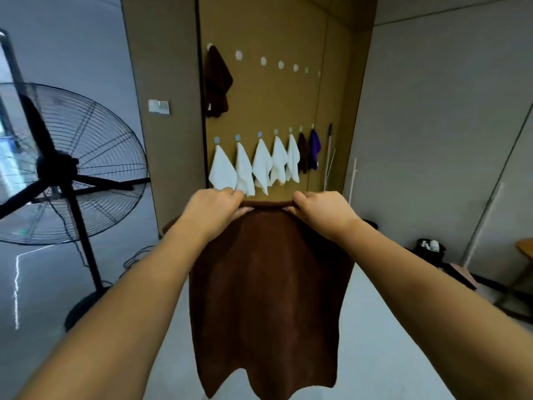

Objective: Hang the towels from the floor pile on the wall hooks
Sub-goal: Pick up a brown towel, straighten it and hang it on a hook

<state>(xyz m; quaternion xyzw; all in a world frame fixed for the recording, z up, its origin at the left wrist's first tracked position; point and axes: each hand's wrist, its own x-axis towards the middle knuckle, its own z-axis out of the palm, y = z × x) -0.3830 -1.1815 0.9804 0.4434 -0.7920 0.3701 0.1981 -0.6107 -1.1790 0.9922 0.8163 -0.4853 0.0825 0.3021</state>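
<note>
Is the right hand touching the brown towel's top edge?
Touching. The head view shows the right hand pinching the brown towel at its rolled top edge.

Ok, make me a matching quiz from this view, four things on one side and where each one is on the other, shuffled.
Things:
1. large brown towel
2. purple cloth
3. pedestal fan
4. dark brown towel

Places:
A. standing on the floor at left
B. upper row, leftmost hook
C. held by left hand and right hand
D. lower row, far right hook

Pairs: 1-C, 2-D, 3-A, 4-B
</note>
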